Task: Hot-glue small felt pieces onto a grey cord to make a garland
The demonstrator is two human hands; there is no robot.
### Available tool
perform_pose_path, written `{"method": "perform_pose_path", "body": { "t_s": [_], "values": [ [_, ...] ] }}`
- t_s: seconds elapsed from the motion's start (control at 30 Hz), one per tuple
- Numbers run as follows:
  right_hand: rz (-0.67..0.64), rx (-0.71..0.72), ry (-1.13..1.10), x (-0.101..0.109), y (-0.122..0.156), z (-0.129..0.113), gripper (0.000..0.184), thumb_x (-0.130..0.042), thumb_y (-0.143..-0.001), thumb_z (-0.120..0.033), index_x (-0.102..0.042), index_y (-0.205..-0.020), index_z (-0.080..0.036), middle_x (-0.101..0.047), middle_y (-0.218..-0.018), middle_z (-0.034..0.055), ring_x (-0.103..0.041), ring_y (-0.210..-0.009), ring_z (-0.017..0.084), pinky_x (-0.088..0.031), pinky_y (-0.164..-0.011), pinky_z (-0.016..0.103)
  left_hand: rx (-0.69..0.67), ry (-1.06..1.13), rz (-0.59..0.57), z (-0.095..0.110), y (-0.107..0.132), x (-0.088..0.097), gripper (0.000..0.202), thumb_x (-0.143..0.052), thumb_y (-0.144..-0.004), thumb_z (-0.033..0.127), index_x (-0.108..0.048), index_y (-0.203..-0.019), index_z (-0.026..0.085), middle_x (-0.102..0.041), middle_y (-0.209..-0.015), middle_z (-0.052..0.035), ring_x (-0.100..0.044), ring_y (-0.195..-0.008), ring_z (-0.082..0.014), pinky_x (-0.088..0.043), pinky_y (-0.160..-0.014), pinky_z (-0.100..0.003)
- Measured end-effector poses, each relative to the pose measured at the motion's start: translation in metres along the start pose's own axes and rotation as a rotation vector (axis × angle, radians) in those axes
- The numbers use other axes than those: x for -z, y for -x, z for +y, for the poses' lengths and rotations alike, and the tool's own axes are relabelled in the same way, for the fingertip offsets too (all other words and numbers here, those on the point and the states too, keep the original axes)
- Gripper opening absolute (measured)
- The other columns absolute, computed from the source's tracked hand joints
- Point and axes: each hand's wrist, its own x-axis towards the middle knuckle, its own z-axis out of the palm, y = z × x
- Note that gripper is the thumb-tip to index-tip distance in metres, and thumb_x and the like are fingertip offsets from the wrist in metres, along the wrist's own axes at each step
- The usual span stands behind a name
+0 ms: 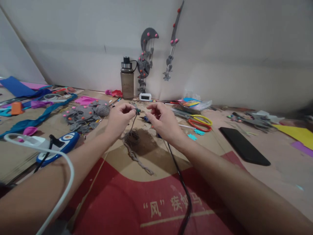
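My left hand [119, 117] is closed in a pinch, thumb and forefinger gripping a small dark green piece [138, 111] over the middle of the surface [276, 192]. A grey-brown cord [132, 138] runs down from it into a loose bundle, its tail trailing toward the near edge. My right hand [163, 120] is near the piece, fingers curled, thumb and forefinger apart; I cannot tell whether it holds anything. Scissors [200, 128] lie to its right, a black phone [244, 146] nearer the right edge. A bottle [127, 85] stands by the back edge.
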Motion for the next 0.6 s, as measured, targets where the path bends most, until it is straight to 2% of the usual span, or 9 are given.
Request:
{"method": "perform_pose_path", "body": {
  "t_s": [0.17, 0.33, 0.43, 0.6],
  "values": [
    [-0.013, -0.047, -0.080, -0.006, 0.002, -0.004, 0.020, -0.054, -0.081, -0.031, -0.060, -0.094, -0.017, -0.059, -0.082, 0.0031, -0.051, -0.073, 0.013, -0.041, -0.067, 0.028, -0.036, -0.157, -0.116, 0.019, 0.013, -0.006, 0.005, -0.066, -0.068, 0.020, -0.066, -0.068, 0.015, -0.062, -0.065, 0.0001, -0.051, -0.059, -0.0097, -0.039, -0.058, -0.020],
    [-0.011, -0.085, -0.096, -0.006, 0.003, -0.003, 0.012, -0.052, -0.080, -0.026, -0.061, -0.081, -0.018, -0.060, -0.073, 0.0005, -0.050, -0.065, 0.012, -0.039, -0.063, 0.026, -0.023, -0.221, -0.140, 0.028, 0.019, -0.010, 0.004, -0.069, -0.064, 0.018, -0.070, -0.068, 0.015, -0.066, -0.066, -0.0019, -0.054, -0.063, -0.0124, -0.041, -0.061, -0.021],
    [-0.012, -0.114, -0.108, -0.005, 0.003, -0.002, 0.012, -0.052, -0.079, -0.025, -0.060, -0.076, -0.018, -0.059, -0.067, -0.0009, -0.049, -0.060, 0.011, -0.038, -0.059, 0.026, -0.006, -0.206, -0.162, 0.027, 0.018, -0.010, 0.007, -0.071, -0.063, 0.020, -0.071, -0.069, 0.016, -0.066, -0.067, -0.0024, -0.053, -0.062, -0.0122, -0.040, -0.058, -0.020],
    [-0.038, -0.149, -0.100, 0.001, 0.001, -0.003, 0.012, -0.053, -0.077, -0.024, -0.061, -0.073, -0.017, -0.058, -0.063, -0.0012, -0.049, -0.059, 0.011, -0.036, -0.057, 0.026, 0.127, -0.130, -0.334, 0.020, 0.011, -0.004, 0.017, -0.067, -0.070, 0.032, -0.071, -0.070, 0.015, -0.057, -0.055, -0.0003, -0.044, -0.045, -0.0086, -0.033, -0.044, -0.021]
  ]
}}
